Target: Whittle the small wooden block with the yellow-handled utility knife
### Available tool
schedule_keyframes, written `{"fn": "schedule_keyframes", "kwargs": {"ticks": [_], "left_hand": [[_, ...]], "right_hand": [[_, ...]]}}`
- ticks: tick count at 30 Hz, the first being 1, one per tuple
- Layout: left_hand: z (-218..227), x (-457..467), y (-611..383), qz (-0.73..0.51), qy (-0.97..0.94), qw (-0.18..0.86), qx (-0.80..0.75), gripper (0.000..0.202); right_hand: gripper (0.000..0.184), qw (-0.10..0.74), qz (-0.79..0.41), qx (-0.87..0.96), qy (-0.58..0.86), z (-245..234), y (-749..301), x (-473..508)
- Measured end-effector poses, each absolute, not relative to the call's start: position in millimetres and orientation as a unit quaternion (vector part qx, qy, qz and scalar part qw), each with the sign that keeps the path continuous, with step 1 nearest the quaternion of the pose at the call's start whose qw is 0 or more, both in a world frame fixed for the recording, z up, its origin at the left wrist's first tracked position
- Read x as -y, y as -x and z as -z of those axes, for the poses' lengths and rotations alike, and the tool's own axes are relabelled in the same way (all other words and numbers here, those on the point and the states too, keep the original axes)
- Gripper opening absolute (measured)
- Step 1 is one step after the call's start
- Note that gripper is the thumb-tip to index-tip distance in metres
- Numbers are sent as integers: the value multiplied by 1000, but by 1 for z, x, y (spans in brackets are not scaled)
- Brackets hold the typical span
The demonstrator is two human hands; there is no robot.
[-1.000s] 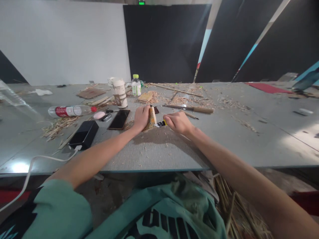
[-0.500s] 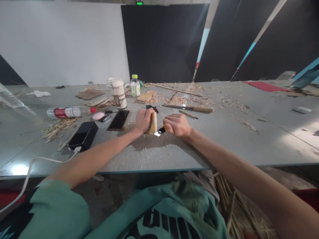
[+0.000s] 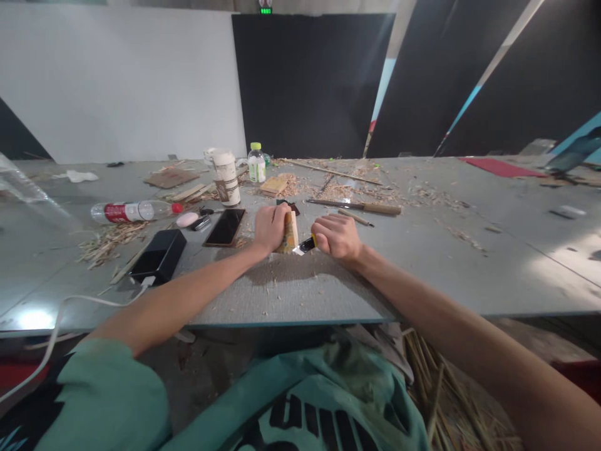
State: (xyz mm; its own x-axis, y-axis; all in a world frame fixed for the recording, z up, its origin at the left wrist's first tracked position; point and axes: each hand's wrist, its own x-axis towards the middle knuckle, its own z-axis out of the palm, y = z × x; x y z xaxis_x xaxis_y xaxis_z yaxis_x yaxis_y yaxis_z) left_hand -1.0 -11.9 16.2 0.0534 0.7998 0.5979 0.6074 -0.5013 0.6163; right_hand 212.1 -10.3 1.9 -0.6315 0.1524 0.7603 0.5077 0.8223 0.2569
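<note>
My left hand (image 3: pixel 271 228) is closed round a short piece of bamboo (image 3: pixel 291 233), pale on its right edge and mottled yellow-brown on its face. It stands tilted on the grey table. In my right hand (image 3: pixel 338 235), also closed, is a utility knife (image 3: pixel 307 244) with a yellow and black body. The blade points left and down, its tip at the lower right edge of the bamboo; whether it touches I cannot tell. Beyond both hands lie a long knife with a wooden handle (image 3: pixel 381 208) and a thin wooden-handled tool (image 3: pixel 355 217).
Left of my hands are a phone (image 3: pixel 226 227), a black power bank (image 3: pixel 158 255) with a white cable (image 3: pixel 94 300), a lying bottle (image 3: pixel 134 211) and a paper cup (image 3: pixel 226 180). A green-capped bottle (image 3: pixel 256 164) stands behind. Wood shavings (image 3: pixel 347 189) litter the table (image 3: pixel 451 275).
My right hand and the utility knife have shifted slightly to the right. The left hand keeps its hold on the bamboo, and the view has tipped a little.
</note>
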Motion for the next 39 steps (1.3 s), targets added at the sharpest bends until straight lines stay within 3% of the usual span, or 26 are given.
{"fn": "schedule_keyframes", "kwargs": {"ticks": [8,15,25,33,39], "left_hand": [[-11,12,-4,-471,-732,112,-479,43],[-8,5,-16,-499,-696,189,-480,45],[-9,-18,8,-550,-591,206,-553,45],[-7,-11,2,-507,-674,137,-519,45],[-6,-2,-1,-501,-701,161,-482,44]], "right_hand": [[60,388,219,859,254,-5,-216,7],[50,412,212,833,301,-11,-225,-1],[48,336,104,895,273,-8,-220,1],[46,322,89,905,264,-9,-216,4],[49,311,101,914,239,-7,-218,1]]}}
